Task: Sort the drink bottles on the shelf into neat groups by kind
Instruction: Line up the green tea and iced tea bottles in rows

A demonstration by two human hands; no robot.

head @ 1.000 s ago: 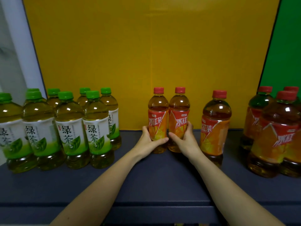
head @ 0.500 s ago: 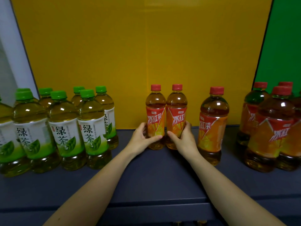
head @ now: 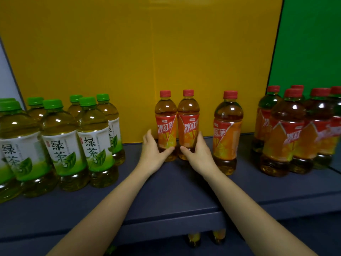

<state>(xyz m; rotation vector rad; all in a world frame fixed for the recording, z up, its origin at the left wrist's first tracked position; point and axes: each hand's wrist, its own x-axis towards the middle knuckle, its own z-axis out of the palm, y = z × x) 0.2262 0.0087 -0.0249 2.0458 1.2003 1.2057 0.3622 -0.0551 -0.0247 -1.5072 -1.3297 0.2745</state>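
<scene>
Two red-capped iced tea bottles stand side by side at the shelf's middle back. My left hand (head: pixel 152 154) cups the left iced tea bottle (head: pixel 165 126) near its base. My right hand (head: pixel 198 155) cups the right iced tea bottle (head: pixel 188 124) the same way. Both bottles stand upright on the shelf and touch each other. A third iced tea bottle (head: pixel 227 130) stands alone just to their right. Several green tea bottles (head: pixel 62 143) with green caps cluster at the left. More iced tea bottles (head: pixel 284 133) are grouped at the far right.
The dark blue shelf (head: pixel 166 191) has a yellow back panel (head: pixel 140 52) and a green panel (head: pixel 310 43) at the right. Below the shelf's front edge, bottles (head: pixel 193 237) on a lower level show in part.
My hands have slid the pair of iced tea bottles slightly toward the back panel. My view has shifted a little to the right, so more of the right group shows.
</scene>
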